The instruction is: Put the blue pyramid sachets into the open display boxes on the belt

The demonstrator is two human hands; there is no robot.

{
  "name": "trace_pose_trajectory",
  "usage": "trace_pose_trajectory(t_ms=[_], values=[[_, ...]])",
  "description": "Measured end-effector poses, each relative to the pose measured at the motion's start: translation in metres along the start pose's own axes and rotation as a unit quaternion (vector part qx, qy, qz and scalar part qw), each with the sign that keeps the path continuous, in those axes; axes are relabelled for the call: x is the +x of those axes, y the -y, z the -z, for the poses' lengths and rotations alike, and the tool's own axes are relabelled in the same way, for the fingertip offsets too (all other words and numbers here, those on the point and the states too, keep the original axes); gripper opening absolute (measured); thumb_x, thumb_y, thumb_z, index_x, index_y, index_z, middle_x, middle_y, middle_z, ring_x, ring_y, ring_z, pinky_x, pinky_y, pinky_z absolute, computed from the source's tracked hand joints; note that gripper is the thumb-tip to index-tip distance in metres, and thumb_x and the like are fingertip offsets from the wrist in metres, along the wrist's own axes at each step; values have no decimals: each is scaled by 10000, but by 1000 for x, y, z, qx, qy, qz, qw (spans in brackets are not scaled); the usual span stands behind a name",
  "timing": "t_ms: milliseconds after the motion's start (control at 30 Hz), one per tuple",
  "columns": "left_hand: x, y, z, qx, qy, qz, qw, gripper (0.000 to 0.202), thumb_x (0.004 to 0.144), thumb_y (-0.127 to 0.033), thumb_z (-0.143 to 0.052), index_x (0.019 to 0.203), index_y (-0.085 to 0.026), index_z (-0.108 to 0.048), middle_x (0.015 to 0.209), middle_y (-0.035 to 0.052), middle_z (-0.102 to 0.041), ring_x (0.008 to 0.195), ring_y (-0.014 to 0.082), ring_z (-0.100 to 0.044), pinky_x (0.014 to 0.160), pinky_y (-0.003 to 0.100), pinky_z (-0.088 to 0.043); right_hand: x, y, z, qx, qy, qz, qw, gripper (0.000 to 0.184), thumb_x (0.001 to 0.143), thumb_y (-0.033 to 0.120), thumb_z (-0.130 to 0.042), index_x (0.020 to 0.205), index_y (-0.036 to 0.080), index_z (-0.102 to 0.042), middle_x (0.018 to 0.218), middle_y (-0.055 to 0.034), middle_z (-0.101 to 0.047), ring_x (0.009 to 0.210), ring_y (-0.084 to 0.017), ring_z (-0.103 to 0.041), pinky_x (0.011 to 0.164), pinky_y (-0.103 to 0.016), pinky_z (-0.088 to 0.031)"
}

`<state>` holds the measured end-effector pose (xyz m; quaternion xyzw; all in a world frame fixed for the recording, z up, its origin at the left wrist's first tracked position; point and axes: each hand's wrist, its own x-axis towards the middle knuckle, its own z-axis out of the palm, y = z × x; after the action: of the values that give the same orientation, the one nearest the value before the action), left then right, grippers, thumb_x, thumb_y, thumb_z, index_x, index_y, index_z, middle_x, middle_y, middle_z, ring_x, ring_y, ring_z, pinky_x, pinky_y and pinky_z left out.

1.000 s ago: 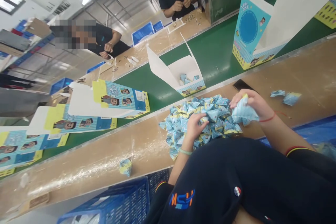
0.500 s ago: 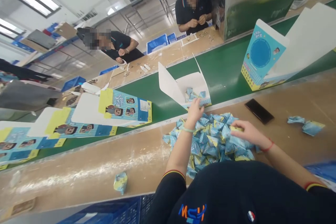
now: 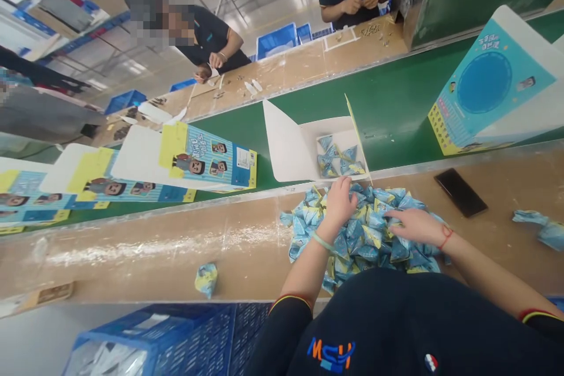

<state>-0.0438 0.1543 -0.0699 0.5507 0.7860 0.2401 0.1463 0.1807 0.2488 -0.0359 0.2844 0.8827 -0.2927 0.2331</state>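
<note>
Small blue-and-yellow pyramid-shaped packets (image 3: pixel 368 234) lie heaped on the brown table in front of me. My left hand (image 3: pixel 340 204) is over the heap's far side, close to the near edge of a white open carton (image 3: pixel 288 150). Its fingers point away from me and look slightly apart, with no packet visible in them. Inside the carton lie several packets (image 3: pixel 337 157) of the same kind. My right hand (image 3: pixel 414 226) rests at the heap's right side, thumb and fingers apart, fingertips touching packets.
Printed cartons (image 3: pixel 220 155) stand on the green belt (image 3: pixel 388 117) at left; another blue carton (image 3: pixel 484 85) stands at right. A black phone (image 3: pixel 460 192) and a loose packet (image 3: pixel 205 279) lie on the table. Two people work across the belt. Blue crates (image 3: pixel 194 335) sit below.
My left hand has drawn back from the carton's near edge to the heap. My right hand stays at the heap, its fingers now lower on the packets. The view has tilted down.
</note>
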Motion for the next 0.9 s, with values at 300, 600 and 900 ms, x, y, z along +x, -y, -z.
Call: trace_pose_trajectory(t_ms=[300, 600, 900], values=[[45, 31, 20, -45, -54, 40, 997, 531, 830, -198, -653, 1354, -155, -575, 1486, 205, -505, 1434, 358, -466, 1214, 543, -383, -1, -18, -7, 118, -75, -10, 990, 250, 886, 300, -520, 926, 207, -749, 857, -85, -754, 869, -245, -684, 782, -317, -454], [-10, -13, 10, -128, -5, -63, 990, 251, 927, -273, -573, 1139, -195, -681, 1107, 101, -711, 1013, 226, -673, 969, 404, -555, -29, -69, -21, 514, -198, 3, 835, 265, 803, 384, -491, 941, 188, -603, 760, 0, -603, 634, -145, -499, 625, -273, -418], [-43, -35, -3, -123, 14, -45, 991, 214, 938, -246, -573, 1107, -197, -695, 1025, 78, -728, 928, 201, -681, 861, 354, -558, 9, -10, -26, 125, -107, -10, 986, 304, 709, 239, -800, 989, 181, -697, 905, -106, -749, 910, -316, -703, 836, -364, -500]])
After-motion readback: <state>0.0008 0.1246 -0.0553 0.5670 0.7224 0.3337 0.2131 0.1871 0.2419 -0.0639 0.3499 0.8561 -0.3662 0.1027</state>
